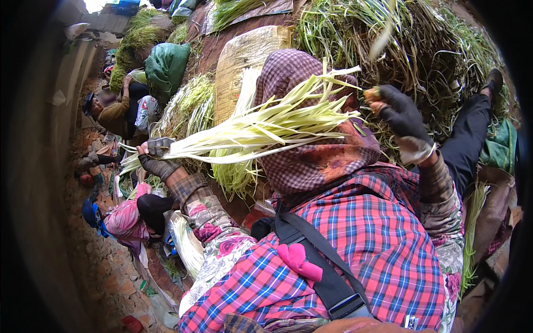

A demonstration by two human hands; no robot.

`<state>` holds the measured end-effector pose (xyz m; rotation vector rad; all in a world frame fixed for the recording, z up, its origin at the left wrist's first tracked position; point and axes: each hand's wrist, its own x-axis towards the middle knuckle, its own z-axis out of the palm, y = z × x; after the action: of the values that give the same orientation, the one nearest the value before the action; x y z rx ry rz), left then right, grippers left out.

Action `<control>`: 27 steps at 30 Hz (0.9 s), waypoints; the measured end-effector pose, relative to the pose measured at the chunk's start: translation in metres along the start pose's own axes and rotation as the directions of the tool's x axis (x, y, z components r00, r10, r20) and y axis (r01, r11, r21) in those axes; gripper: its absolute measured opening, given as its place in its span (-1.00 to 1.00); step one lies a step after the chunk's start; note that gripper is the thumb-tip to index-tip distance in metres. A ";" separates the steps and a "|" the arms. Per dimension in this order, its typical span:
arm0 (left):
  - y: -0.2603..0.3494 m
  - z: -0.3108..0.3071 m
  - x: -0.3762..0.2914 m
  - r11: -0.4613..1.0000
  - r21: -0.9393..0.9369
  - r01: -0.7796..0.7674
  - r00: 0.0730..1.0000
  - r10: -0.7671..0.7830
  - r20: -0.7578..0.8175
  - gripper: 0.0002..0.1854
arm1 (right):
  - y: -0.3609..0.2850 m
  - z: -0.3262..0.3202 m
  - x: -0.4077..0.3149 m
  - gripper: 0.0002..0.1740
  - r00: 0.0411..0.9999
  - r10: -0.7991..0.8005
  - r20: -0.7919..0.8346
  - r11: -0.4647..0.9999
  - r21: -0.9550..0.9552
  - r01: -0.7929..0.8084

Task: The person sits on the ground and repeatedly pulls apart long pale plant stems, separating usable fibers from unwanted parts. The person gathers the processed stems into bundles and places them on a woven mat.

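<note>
My left hand (pixel 157 149), in a dark fingerless glove, grips a bunch of pale yellow blanched garlic chives (pixel 250 135) near its white stem ends. The leaves fan out to the right, over a purple checked cloth (pixel 308 166) spread before me. My right hand (pixel 402 110), gloved in black with bare fingertips, is raised just beyond the leaf tips. Its fingers are bent close together by one thin leaf end; whether they pinch anything is unclear. A blurred pale strip (pixel 381 41) hangs in the air above that hand. Another pile of chives (pixel 237 175) lies behind the bunch.
A large heap of green and withered leaves (pixel 399 62) rises beyond my right hand. Farther off are a yellow woven sack (pixel 243 58), a green sack (pixel 168 68) and more chives (pixel 183 112). Two people (pixel 114 110) (pixel 129 216) sit at the left, by broken brick ground (pixel 110 283).
</note>
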<state>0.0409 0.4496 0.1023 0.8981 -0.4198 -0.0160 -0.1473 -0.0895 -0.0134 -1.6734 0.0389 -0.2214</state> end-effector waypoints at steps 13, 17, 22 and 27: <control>-0.044 0.024 -0.003 0.999 -0.047 -0.008 0.995 0.003 -0.095 -0.59 | 0.012 0.061 0.038 -0.73 0.976 -0.172 0.134 0.751 -0.624 0.218; -0.056 0.014 0.017 1.000 0.025 0.005 1.000 -0.005 0.020 -0.58 | 0.118 0.035 0.058 -0.67 0.999 -0.005 0.053 0.481 -0.875 0.049; -0.028 0.003 -0.001 0.999 -0.007 -0.049 0.998 0.048 -0.040 -0.57 | 0.142 -0.016 0.003 -0.69 0.910 0.289 -0.296 0.633 -0.654 -0.414; -0.032 0.005 -0.009 0.998 0.019 -0.064 0.991 0.066 -0.116 -0.54 | 0.059 -0.035 0.009 -0.82 0.995 0.005 -0.105 0.778 -0.624 -0.069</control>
<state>0.0362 0.4272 0.0772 0.8953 -0.3404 0.0993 -0.1380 -0.1321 -0.0666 -2.3314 0.2441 -0.2795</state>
